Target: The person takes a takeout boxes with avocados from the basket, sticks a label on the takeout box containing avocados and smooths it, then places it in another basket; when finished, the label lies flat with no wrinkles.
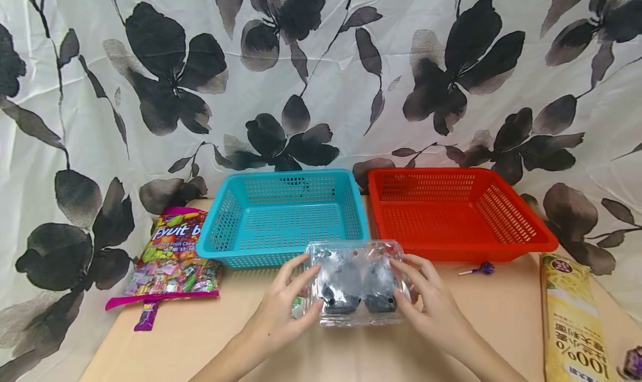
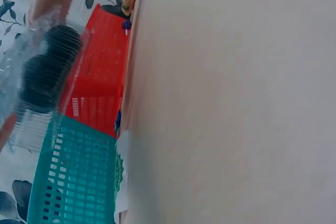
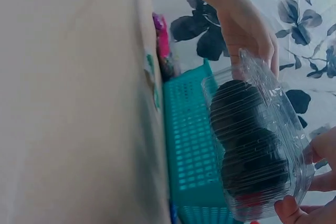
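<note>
"Both grips, your left hand [image 1: 283, 304] and right hand [image 1: 428, 295], are partly closed; why?"

"You're pinching the clear box [image 1: 353, 284] by opposite ends, probably for balance, above the worktop [image 1: 210, 332], before the blue basket [image 1: 281, 226] and red basket [image 1: 436, 223] along its far edge."

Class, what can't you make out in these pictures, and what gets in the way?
Head view: most of the green-and-white item, behind the left hand and clear container.
Head view: the rest of the purple object, cut off by the right edge.
Head view: the upper end of the purple wrapper, under the candy bag.
Left wrist view: most of the left hand, cut off by the left edge.
</note>
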`<action>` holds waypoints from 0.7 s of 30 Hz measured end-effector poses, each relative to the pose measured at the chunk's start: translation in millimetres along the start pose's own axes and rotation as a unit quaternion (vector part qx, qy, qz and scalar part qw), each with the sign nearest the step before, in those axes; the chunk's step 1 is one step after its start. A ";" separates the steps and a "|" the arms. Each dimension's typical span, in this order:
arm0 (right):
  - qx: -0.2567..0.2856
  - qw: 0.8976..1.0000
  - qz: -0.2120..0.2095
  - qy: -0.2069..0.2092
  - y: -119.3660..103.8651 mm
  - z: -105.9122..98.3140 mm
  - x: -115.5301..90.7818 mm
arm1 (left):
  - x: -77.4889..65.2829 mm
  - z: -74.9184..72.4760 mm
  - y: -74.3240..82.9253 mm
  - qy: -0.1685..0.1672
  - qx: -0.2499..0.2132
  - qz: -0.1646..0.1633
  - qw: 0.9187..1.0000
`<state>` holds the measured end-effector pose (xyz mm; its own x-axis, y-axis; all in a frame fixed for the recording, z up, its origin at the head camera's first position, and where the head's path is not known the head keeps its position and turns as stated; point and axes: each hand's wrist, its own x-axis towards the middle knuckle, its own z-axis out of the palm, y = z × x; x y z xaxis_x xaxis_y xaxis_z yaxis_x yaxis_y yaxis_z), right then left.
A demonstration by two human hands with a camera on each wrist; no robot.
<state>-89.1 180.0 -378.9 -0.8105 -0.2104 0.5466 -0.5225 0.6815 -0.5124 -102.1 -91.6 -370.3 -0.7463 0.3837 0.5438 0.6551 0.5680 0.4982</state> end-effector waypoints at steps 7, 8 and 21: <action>0.015 1.000 0.010 -0.008 11.1 10.6 -8.3 | -9.0 11.9 -6.8 -0.024 -0.002 -0.015 1.000; 0.017 1.000 0.010 -0.009 13.0 12.6 -8.9 | -9.9 13.7 -8.2 -0.027 0.001 -0.019 0.999; 0.023 1.000 0.006 -0.019 34.1 33.9 -9.3 | -13.0 26.1 -24.6 -0.069 0.007 -0.069 0.995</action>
<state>-108.3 181.5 -423.9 -0.8264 -0.2292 0.5143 -0.5227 0.6518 -0.5495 -111.6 -91.5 -407.2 -0.8388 0.3967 0.3729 0.5442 0.6320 0.5518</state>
